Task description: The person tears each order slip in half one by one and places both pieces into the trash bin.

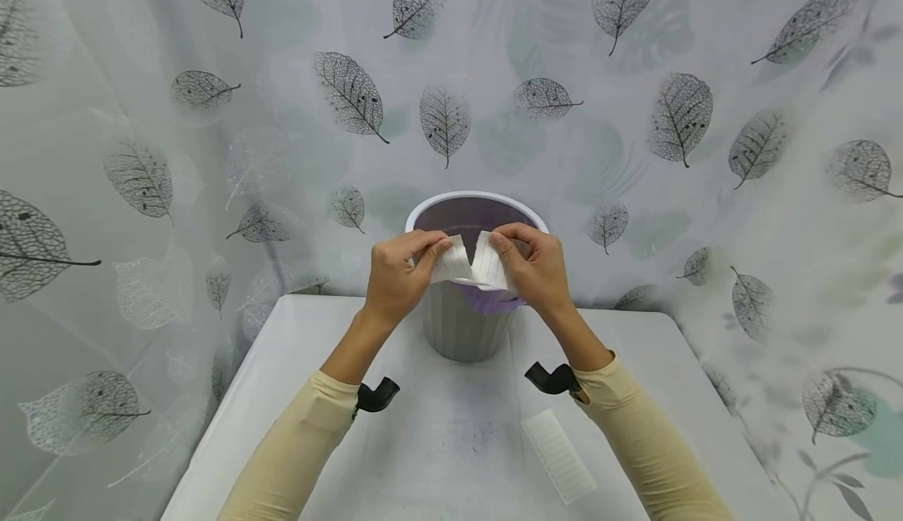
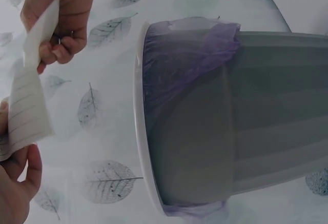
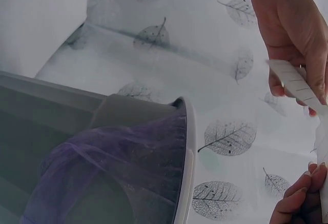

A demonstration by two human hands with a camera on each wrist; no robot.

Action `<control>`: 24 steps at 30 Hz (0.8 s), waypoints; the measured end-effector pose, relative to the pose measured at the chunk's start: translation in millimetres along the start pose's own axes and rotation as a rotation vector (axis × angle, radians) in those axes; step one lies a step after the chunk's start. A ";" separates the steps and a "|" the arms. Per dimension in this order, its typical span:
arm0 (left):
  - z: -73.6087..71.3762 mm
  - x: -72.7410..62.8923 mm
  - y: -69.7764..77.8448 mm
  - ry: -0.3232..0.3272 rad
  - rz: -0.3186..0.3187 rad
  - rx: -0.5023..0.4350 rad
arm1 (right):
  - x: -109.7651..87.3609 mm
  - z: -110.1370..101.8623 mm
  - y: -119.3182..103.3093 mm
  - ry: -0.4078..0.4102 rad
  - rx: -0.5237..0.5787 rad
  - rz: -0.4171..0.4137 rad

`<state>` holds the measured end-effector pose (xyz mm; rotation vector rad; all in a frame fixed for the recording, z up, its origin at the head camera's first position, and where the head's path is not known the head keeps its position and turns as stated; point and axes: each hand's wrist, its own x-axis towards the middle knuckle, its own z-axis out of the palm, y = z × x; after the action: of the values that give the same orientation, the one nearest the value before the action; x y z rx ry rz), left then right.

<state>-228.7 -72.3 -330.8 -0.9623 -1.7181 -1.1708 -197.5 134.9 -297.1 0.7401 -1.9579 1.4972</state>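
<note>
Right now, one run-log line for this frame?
left hand: pinches lined paper | right hand: pinches same sheet, torn down middle | held above lined bin | spare strip on table

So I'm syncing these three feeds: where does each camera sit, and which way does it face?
Head: worn on the head, looking forward and down at the left hand and right hand tearing lined paper over the bin; both sleeves show.
Left wrist: looks past that hand at the bin's side.
Right wrist: looks across the bin's rim; both hands show.
All three share the bin and paper.
</note>
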 end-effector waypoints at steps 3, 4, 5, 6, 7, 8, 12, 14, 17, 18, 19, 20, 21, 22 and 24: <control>-0.7 0.7 -0.9 0.010 0.000 0.000 | 0.9 -2.4 0.7 0.025 0.007 0.015; -0.8 0.7 -1.2 0.009 0.000 0.000 | 1.0 -3.1 1.1 0.028 0.010 0.021; -0.8 0.8 -1.3 0.008 -0.002 -0.001 | 1.1 -3.7 1.4 0.030 0.010 0.024; -1.0 0.8 -1.3 0.007 -0.005 -0.003 | 1.2 -4.3 1.8 0.029 0.010 0.024; -1.1 0.9 -1.1 0.007 -0.005 -0.001 | 1.2 -4.8 2.2 0.029 0.009 0.023; -1.4 0.9 -1.0 0.007 -0.007 0.001 | 1.2 -5.2 2.5 0.030 0.006 0.022; -4.0 1.3 -0.6 0.018 -0.011 0.008 | 1.7 -7.9 3.8 0.046 -0.003 0.028; -6.1 1.7 -1.2 0.028 -0.012 0.014 | 2.2 -10.3 5.2 0.059 -0.002 0.042; -9.3 3.1 -2.1 0.043 -0.021 0.014 | 3.2 -15.3 9.1 0.071 0.000 0.065; -10.1 3.6 -2.7 0.046 -0.022 0.016 | 3.9 -17.1 13.5 0.072 -0.001 0.070; -10.8 4.4 -3.0 0.048 -0.022 0.016 | 4.9 -18.9 19.1 0.072 -0.004 0.073; -11.1 5.2 -3.5 0.050 -0.024 0.015 | 6.0 -20.6 25.4 0.074 -0.016 0.074; -11.2 6.3 -3.8 0.051 -0.024 0.016 | 7.5 -22.2 32.1 0.075 -0.030 0.075; -10.9 7.6 -4.4 0.053 -0.022 0.018 | 9.4 -23.6 38.9 0.075 -0.046 0.074; -9.5 10.9 -5.7 0.053 -0.024 0.019 | 13.9 -25.5 52.0 0.074 -0.084 0.069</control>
<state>-235.9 -81.4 -320.5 -0.8941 -1.7000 -1.1836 -241.7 170.1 -315.9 0.5785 -1.9957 1.4510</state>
